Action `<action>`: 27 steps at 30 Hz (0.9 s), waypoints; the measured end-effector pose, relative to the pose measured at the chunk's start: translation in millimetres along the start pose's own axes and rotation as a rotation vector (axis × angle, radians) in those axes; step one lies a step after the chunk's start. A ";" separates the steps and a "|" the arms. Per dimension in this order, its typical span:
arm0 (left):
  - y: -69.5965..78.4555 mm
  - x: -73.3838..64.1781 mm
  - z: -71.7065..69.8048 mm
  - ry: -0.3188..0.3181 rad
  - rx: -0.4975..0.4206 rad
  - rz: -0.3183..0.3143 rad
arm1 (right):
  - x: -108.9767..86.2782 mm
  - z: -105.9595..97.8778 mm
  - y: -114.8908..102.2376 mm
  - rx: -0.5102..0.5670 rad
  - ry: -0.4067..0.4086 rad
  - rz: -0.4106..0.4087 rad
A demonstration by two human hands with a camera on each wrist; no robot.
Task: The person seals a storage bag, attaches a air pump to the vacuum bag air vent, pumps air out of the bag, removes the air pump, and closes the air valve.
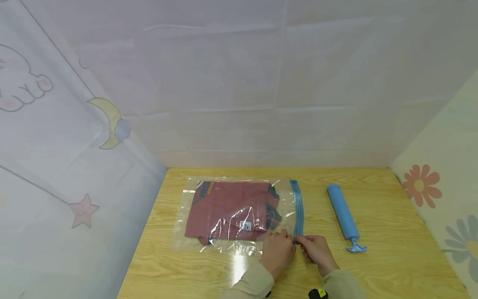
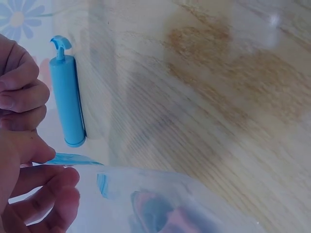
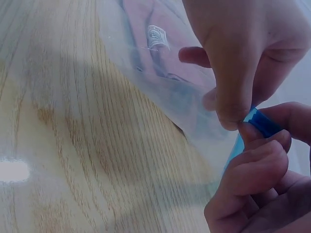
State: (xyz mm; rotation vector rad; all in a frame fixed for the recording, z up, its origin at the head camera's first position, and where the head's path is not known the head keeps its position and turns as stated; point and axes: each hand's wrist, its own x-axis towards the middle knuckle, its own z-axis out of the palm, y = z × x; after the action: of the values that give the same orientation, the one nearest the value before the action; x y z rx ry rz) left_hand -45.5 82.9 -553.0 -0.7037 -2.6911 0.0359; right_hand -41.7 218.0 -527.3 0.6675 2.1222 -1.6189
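A clear plastic bag (image 1: pixel 287 209) lies flat on the wooden table (image 1: pixel 388 216), a bit left of the middle, with its blue strip (image 1: pixel 298 207) running along the right side. Both hands are at the near end of that strip, close together. The left hand (image 1: pixel 278 251) is nearly closed there, with its thumb and pointing finger pinching the blue strip and the other fingers bent. The right hand (image 1: pixel 317 251) is just beside it and nearly closed too, pinching the very end of the strip between thumb and finger, with its other fingers curled in. Inside the bag are folded clothes (image 1: pixel 228 207), mostly dark red, with some dark green bits poking out on the right side. A small white tag (image 1: pixel 245 225) shows on the red cloth. To the right of the bag, well apart from it, a blue pump (image 1: pixel 343 216) lies on its side, its handle (image 1: pixel 356 246) pointing toward the person. Both arms have light-coloured sleeves (image 1: pixel 257 280). On the left wall there is a yellow moon (image 1: pixel 108 120) and a pink star (image 1: pixel 84 211), and on the right wall a red flower (image 1: pixel 422 185).
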 end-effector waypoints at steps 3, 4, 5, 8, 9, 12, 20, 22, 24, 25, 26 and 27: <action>1.1 2.3 -1.9 -0.004 0.021 -0.006 | 0.1 -0.6 -2.1 -0.008 0.002 -0.005; 1.6 3.0 -2.8 -0.012 0.026 -0.007 | 0.3 -0.6 -2.5 -0.009 0.004 -0.006; 2.2 3.6 -3.6 -0.025 0.029 -0.009 | 0.5 -0.7 -2.7 -0.011 0.006 -0.007; 4.1 5.2 -5.7 -0.064 0.038 -0.013 | 1.6 -0.4 -2.9 -0.014 0.016 -0.012; 4.7 5.8 -6.0 -0.071 0.044 -0.014 | 2.1 -0.4 -2.8 -0.015 0.018 -0.013; 6.3 7.5 -5.7 -0.077 0.054 -0.018 | 3.3 -0.6 -2.4 -0.019 0.023 -0.014; 11.6 6.6 -9.2 -0.087 0.099 0.009 | 2.9 0.1 -1.5 0.003 0.045 0.004; 12.7 6.4 -11.2 -0.088 0.115 0.005 | 3.0 0.3 -1.6 0.012 0.047 0.003; 13.6 6.0 -12.3 -0.091 0.130 0.006 | 3.0 0.5 -1.6 0.017 0.052 0.000; 13.9 5.8 -13.0 -0.090 0.137 0.009 | 3.1 0.6 -1.6 0.018 0.053 -0.004; 14.1 5.5 -13.3 -0.089 0.145 0.014 | 3.2 0.8 -1.5 0.015 0.056 -0.007; 14.2 5.1 -13.6 -0.086 0.151 0.021 | 3.4 0.9 -1.3 0.014 0.059 -0.010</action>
State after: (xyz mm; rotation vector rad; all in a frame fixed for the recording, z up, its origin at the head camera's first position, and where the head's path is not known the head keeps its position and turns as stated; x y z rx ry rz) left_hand -38.3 96.9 -540.1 -0.6979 -2.7268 0.2782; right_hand -45.2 217.3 -528.4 0.7186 2.1605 -1.6400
